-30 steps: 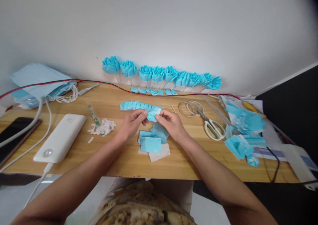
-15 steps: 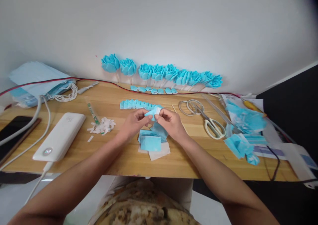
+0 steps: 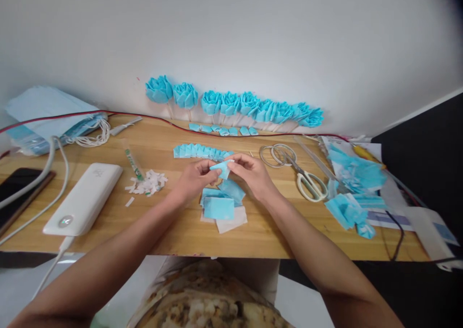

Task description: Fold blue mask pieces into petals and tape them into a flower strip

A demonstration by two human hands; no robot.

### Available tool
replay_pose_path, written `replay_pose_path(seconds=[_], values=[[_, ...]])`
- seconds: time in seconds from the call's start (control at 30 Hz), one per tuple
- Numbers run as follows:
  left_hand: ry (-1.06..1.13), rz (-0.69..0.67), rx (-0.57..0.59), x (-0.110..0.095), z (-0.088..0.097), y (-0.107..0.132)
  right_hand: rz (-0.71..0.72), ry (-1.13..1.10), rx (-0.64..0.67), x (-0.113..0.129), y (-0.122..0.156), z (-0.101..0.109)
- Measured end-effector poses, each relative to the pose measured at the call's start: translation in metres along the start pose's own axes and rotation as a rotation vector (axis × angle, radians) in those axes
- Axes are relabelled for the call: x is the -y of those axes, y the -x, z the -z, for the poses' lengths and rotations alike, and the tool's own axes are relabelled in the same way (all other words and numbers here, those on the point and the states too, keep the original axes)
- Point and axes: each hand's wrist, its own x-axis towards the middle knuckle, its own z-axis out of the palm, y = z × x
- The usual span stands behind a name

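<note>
Now, both hands: left hand (image 3: 197,176) and right hand (image 3: 251,173) sit close together, each pinching the same small blue piece (image 3: 223,168) between thumb and fingers; how firmly, I cannot tell.
Blue piece: between the fingertips, above the worktop (image 3: 181,236); it looks thin, so a crease could go crooked if one thumb let up or pulled harder.
Folded row (image 3: 198,151): just beyond the left hand, pieces overlapping; a brushing knuckle could push them out of line.
Loose sheets (image 3: 219,208): just nearer the body than the hands, untidily stacked; a dragging wrist could scatter them.
White scraps (image 3: 148,183): left of the left hand; light strips could stick to a passing forearm.
Scissors (image 3: 311,185): right of the right hand; a careless sideways reach could meet the blades.
Red-and-black cable (image 3: 159,120): farthest out, near the blue flowers (image 3: 229,103); a snag could topple them.
</note>
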Motion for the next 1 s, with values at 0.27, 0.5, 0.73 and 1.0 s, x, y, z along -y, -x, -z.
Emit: replay_pose_path(seconds=[0.27,0.5,0.73,1.0], values=[[0.026,0.031,0.001,0.0009,0.0,-0.001,0.466,0.531,-0.146,0.0056,0.0057,-0.0064],[0.032,0.012,-0.022,-0.0007,0.0013,-0.0006,0.437,0.471,-0.1,0.0042,0.0075,-0.0033],[0.056,0.006,-0.069,0.0015,0.0005,-0.0013,-0.016,-0.043,-0.009,0.0003,0.0005,-0.0009],[0.046,0.054,-0.013,0.0015,-0.0003,-0.0011,0.059,0.101,-0.063,-0.0001,0.0026,-0.0083]])
